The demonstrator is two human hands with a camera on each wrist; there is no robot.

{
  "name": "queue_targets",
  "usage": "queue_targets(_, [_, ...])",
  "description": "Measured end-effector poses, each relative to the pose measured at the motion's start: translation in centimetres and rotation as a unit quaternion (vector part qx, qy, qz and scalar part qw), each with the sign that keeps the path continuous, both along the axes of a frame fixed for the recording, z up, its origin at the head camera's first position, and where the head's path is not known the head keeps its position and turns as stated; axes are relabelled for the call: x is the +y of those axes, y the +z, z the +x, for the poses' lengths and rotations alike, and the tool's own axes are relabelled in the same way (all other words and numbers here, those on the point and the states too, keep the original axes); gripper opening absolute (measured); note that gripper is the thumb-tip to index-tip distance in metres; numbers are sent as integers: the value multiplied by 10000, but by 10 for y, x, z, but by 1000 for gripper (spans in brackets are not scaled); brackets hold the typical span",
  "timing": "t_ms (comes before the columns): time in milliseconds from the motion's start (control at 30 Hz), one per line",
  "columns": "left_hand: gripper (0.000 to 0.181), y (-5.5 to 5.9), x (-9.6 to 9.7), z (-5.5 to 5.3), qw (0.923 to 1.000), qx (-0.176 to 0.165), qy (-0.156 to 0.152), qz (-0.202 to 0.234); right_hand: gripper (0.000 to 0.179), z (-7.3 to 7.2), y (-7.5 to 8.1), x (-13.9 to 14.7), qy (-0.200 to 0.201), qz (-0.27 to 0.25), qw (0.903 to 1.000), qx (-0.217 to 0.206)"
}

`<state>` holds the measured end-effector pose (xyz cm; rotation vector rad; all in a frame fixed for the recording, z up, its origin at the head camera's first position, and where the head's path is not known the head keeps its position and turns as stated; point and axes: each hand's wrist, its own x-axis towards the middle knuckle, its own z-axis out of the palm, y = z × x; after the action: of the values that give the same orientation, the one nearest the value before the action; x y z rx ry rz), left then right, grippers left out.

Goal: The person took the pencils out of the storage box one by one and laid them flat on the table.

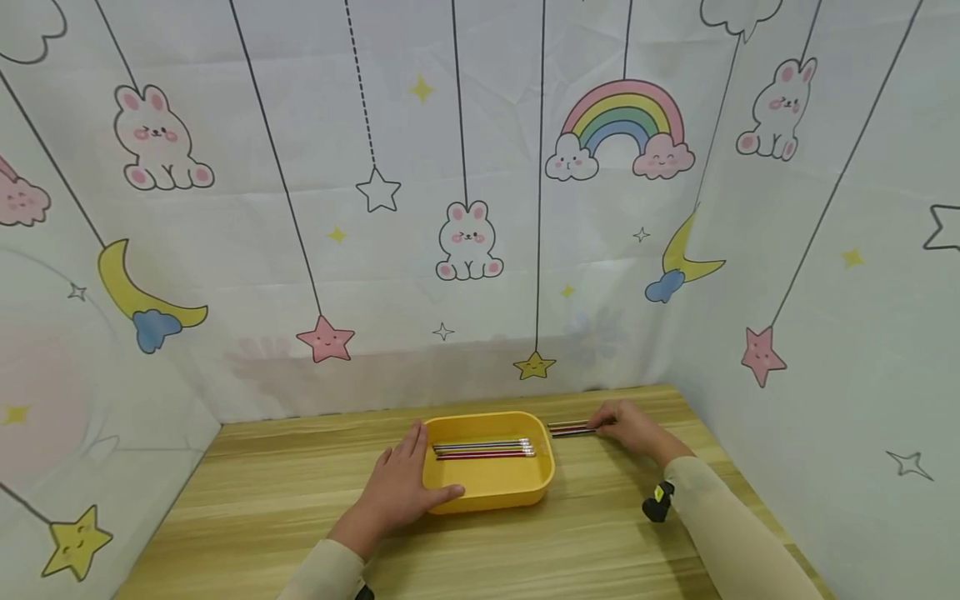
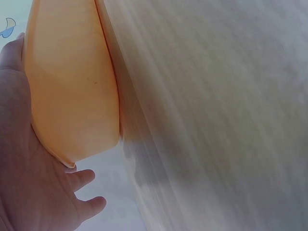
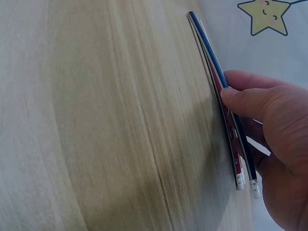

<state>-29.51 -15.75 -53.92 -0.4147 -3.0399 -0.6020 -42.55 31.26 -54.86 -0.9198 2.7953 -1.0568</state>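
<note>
A yellow plastic tray stands on the table with several pencils lying side by side in it, eraser ends to the right. My left hand rests against the tray's left side, fingers straight and thumb over the front rim. In the left wrist view the palm lies along the tray's outer wall. Right of the tray, my right hand pinches a dark blue pencil between thumb and forefinger. Beside it lie a red pencil and a dark one, partly hidden under the fingers.
The wood-grain table runs back to a white cloth wall printed with bunnies, stars and a rainbow. Cloth walls also stand at left and right. A black strap device sits on the right wrist.
</note>
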Motion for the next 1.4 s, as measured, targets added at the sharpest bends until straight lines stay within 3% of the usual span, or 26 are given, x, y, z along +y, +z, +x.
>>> queue_targets(1400, [135,1,2,1,10000,-30,63,18,18,0,0,-6,29,507,9958,759])
